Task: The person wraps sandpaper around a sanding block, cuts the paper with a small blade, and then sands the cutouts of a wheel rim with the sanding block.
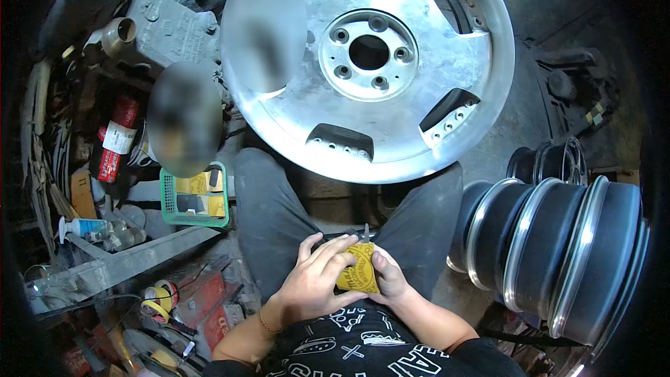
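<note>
Low over my lap, both hands are on a folded piece of yellow sandpaper with dark print on its backing. My left hand has its fingers across the left side and top of the paper. At the paper's right edge, my right hand grips with the thumb in front; its other fingers are mostly hidden. A thin greyish tip sticks up just behind the paper, and what it belongs to is hidden. Beyond my knees a large polished metal wheel rim faces me, with a round centre hole and several bolt holes.
To the left, a green plastic basket holds yellow and dark sandpaper pieces. Several wheel rims stand in a row at the right. A red cylinder, a bottle and a metal beam are among the clutter at left.
</note>
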Demonstrator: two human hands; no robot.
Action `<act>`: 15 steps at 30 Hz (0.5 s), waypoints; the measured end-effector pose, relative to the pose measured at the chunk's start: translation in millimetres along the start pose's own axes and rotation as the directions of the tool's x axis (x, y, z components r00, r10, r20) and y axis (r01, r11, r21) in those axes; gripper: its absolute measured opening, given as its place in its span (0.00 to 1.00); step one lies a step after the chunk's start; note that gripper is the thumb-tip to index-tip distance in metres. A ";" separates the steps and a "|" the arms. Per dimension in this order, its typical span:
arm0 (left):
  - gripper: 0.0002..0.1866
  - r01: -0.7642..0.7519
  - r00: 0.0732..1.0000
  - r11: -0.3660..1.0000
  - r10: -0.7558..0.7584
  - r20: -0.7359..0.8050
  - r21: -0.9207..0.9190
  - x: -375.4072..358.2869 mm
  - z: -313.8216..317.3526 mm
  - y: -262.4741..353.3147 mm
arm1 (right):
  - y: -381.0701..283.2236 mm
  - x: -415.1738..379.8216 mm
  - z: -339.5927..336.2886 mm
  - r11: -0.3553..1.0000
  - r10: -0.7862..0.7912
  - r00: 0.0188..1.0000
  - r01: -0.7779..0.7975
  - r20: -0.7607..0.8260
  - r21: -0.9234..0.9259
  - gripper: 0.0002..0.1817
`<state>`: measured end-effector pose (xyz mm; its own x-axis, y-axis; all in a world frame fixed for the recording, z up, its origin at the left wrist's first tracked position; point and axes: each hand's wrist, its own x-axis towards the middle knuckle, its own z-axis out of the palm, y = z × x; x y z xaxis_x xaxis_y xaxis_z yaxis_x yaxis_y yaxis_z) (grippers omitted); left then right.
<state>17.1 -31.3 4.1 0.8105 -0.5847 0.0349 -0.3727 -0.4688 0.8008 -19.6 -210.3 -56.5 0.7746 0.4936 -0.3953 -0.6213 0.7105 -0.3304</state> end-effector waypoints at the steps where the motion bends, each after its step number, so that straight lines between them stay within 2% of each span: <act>1: 0.34 -0.006 1.000 1.000 0.006 -0.012 -0.005 0.0 1.7 -0.1 | 0.1 -0.2 0.0 1.000 0.002 1.000 -0.002 -0.017 -0.003 0.37; 5: 0.32 -0.004 0.999 1.000 0.003 -0.032 -0.028 -1.6 3.5 -3.3 | 2.3 1.0 -1.9 1.000 0.005 1.000 -0.005 -0.011 0.002 0.37; 8: 0.27 0.021 1.000 0.999 -0.020 0.019 -0.042 -0.5 1.8 -3.2 | 2.1 -0.7 -5.7 0.999 0.054 0.997 -0.054 -0.048 -0.003 0.37; 10: 0.28 -0.009 1.000 1.000 0.009 0.014 0.029 1.2 2.3 -2.6 | -0.5 0.1 1.4 0.998 0.044 0.997 -0.046 -0.060 -0.040 0.37; 12: 0.26 -0.040 0.999 0.997 0.042 -0.027 0.060 0.3 5.5 -3.8 | -0.4 -1.7 -0.2 0.997 0.037 0.995 -0.044 -0.093 -0.069 0.38; 15: 0.26 -0.036 0.995 0.999 0.035 -0.089 -0.007 -4.4 5.2 -9.2 | 3.6 1.0 1.8 0.997 -0.022 0.990 0.011 -0.137 -0.076 0.38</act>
<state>14.5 -27.8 -6.5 0.8341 -0.5394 0.1159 -0.3982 -0.4433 0.8031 -20.8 -206.4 -56.5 0.7646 0.4050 -0.5014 -0.6197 0.6756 -0.3994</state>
